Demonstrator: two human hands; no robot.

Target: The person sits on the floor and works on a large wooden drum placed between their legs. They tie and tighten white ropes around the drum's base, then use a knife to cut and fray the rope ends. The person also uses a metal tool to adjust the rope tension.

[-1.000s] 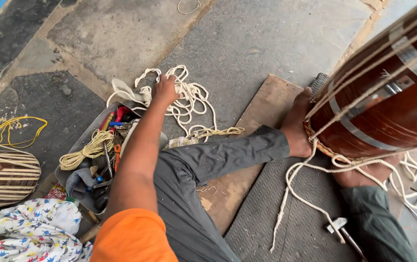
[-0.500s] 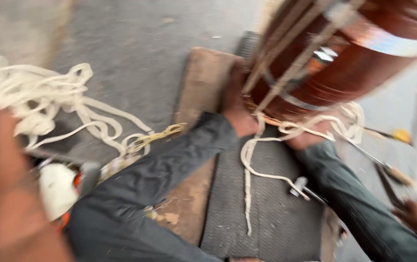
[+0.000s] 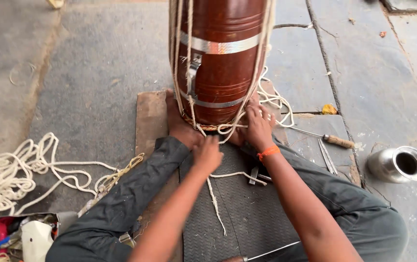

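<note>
The brown drum (image 3: 220, 58) stands at twelve o'clock, its lower end braced between the person's bare feet on a dark mat (image 3: 247, 208); it looks heavy, rigid and smooth-sided, best steadied low at the rim. The white rope (image 3: 216, 191) laced up its sides is soft and limp but pulls taut, easiest taken near the rim. The right hand (image 3: 258, 127) rests fingers-spread on the lacing at one o'clock; the left hand (image 3: 207, 154) is closed around the rope at centre.

Seated person, head view: bare forearms and bare feet; dark grey trousers (image 3: 135, 194) on both legs; orange thread wristband (image 3: 268, 152) around the right wrist
</note>
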